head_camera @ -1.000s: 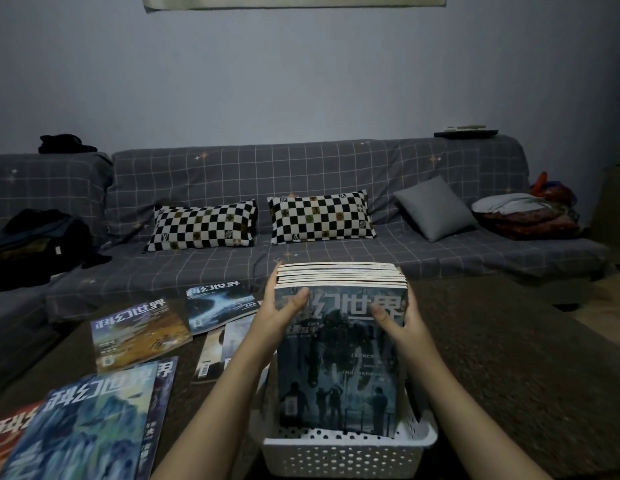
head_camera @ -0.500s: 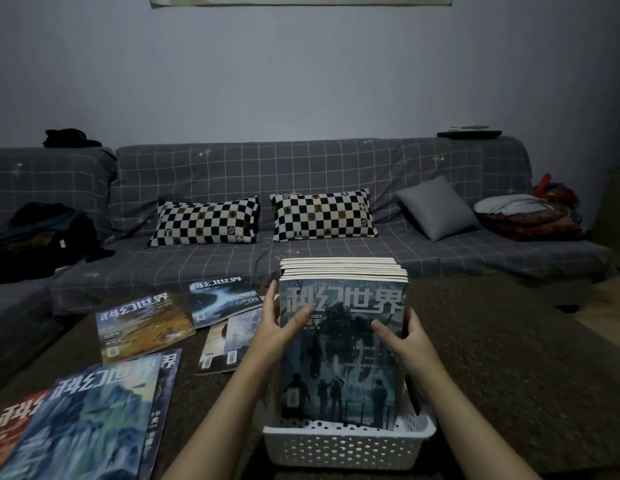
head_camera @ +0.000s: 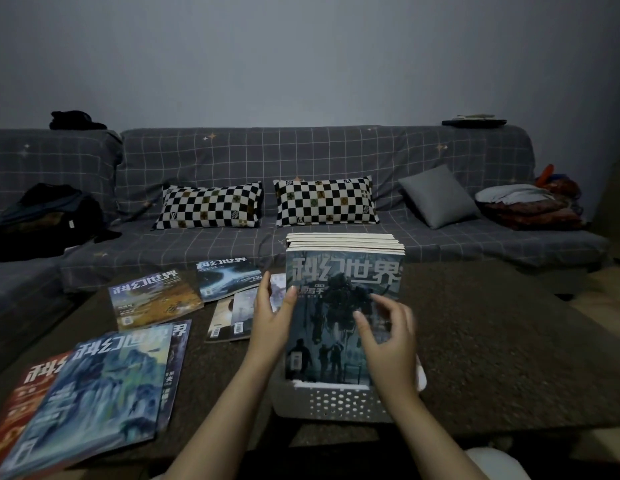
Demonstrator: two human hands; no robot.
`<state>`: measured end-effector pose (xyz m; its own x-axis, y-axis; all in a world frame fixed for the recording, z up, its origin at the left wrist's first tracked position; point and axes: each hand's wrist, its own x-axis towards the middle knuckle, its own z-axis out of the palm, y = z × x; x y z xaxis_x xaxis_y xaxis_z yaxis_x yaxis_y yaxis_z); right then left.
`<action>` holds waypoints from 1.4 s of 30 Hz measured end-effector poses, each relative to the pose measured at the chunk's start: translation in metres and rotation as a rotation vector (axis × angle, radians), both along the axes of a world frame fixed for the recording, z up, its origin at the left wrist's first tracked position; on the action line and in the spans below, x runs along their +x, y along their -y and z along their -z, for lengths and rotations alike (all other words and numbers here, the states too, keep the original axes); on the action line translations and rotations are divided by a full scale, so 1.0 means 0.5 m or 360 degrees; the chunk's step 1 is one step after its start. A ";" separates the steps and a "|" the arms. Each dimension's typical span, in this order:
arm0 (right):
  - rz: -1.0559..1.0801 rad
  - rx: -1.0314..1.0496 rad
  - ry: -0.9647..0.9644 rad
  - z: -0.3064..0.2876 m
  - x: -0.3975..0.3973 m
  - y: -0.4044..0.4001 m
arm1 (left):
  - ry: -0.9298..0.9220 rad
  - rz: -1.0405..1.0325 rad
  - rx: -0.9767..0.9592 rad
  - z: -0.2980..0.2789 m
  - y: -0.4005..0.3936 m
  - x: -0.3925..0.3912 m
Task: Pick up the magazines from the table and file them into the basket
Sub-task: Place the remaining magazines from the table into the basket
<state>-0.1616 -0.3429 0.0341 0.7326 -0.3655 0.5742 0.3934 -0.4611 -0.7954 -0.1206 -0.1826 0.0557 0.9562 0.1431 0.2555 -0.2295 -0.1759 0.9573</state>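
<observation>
- Far out to the left of both hands, a blue magazine (head_camera: pixel 90 407) lies flat on the dark table (head_camera: pixel 492 358), overlapping a red one (head_camera: pixel 28 393) at the table's near-left corner.
- Beyond those, an orange-toned magazine (head_camera: pixel 152 299) and a dark blue one (head_camera: pixel 225 277) lie flat, well apart from the hands.
- Just left of the left hand, two pale magazines (head_camera: pixel 232 317) lie side by side; the hand covers part of the right one.
- The left hand (head_camera: pixel 270 317) has its fingers loosely spread, the thumb resting against the left edge of the front magazine (head_camera: pixel 336 306); it does not clamp it.
- That front magazine stands upright at the head of a row of magazines (head_camera: pixel 343 242) filed in the white basket (head_camera: pixel 339 403), directly between the two hands.
- The right hand (head_camera: pixel 388 337) hovers in front of the cover's right half, fingers curled and apart, blurred; it grasps nothing.
- Behind the table stands a grey sofa (head_camera: pixel 336 157).
</observation>
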 end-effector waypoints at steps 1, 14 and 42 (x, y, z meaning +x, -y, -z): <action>-0.0096 -0.0041 -0.0030 0.000 -0.008 -0.013 | 0.0015 -0.0025 0.0003 0.001 -0.004 -0.013; -0.0869 -0.0276 -0.0158 0.044 -0.023 -0.300 | -0.0086 -0.0476 0.0175 0.062 -0.258 -0.129; -0.0744 -0.0431 -0.1167 0.184 0.101 -0.571 | -0.1034 -0.0957 0.0672 0.182 -0.605 -0.092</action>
<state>-0.1113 -0.0575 -0.0580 0.9876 0.1399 -0.0710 0.0254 -0.5893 -0.8075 -0.1665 0.1201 -0.0354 0.7263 0.6703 -0.1525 0.5599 -0.4481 0.6969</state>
